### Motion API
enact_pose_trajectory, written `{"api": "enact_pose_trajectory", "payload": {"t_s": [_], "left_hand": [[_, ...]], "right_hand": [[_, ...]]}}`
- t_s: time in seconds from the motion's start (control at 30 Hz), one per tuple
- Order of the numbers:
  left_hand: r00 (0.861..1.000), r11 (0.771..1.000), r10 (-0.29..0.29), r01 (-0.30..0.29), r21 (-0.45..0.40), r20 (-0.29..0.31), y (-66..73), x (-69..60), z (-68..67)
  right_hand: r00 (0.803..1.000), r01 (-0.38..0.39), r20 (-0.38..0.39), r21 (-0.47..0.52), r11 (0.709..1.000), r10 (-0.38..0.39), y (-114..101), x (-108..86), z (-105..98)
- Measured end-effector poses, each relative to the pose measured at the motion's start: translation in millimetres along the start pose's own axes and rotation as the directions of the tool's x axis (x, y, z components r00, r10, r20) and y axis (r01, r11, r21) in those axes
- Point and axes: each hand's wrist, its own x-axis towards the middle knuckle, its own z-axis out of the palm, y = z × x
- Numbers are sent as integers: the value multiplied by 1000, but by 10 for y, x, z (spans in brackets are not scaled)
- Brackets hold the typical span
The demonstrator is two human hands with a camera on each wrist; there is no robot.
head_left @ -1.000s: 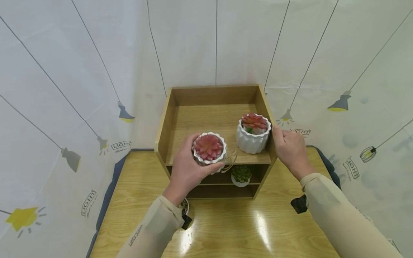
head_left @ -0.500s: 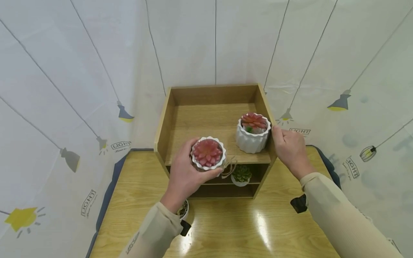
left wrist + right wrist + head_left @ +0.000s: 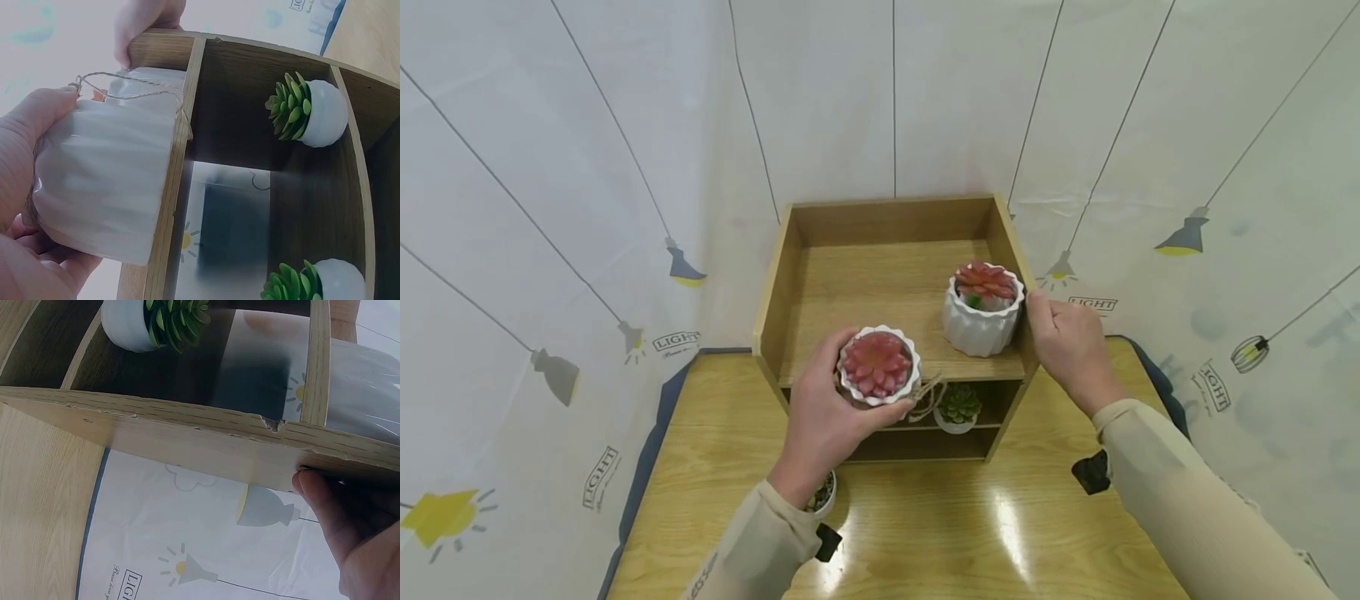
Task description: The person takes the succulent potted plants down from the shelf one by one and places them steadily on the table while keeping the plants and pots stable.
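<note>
My left hand (image 3: pixel 823 408) grips a white fluted pot (image 3: pixel 103 178) holding a red succulent (image 3: pixel 876 364), with a twine bow on its side. The pot is at the front edge of the top tier of a wooden shelf (image 3: pixel 872 267); whether its base rests there I cannot tell. At the shelf's right side panel (image 3: pixel 187 434), my right hand (image 3: pixel 1071 346) holds the upper edge, thumb and fingers on either side. Just inside that panel stands a second white fluted pot (image 3: pixel 981 325) with a red succulent (image 3: pixel 983 282).
Small white pots with green succulents (image 3: pixel 290 109) (image 3: pixel 294 284) sit in the compartment below. A white pot with gravel (image 3: pixel 823 496) stands on the wooden table (image 3: pixel 925 533), partly behind my left wrist. Lamp-printed cloth (image 3: pixel 835 100) hangs behind and at both sides.
The left hand and its pot have come slightly toward me, down in the head view. My right hand stays on the side panel. The head view has shifted a little.
</note>
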Motion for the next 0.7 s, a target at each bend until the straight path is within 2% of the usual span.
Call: {"api": "enact_pose_trajectory", "payload": {"t_s": [0.5,0.7], "left_hand": [[999,999,-35,35,-1,9,47,-143,-26],[1000,1000,-15,15,-17,7,63,-199,-26]], "right_hand": [[999,16,-28,4,1000,-16,-9,3,5],[999,22,-29,1,1000,-22,-4,4,5]]}}
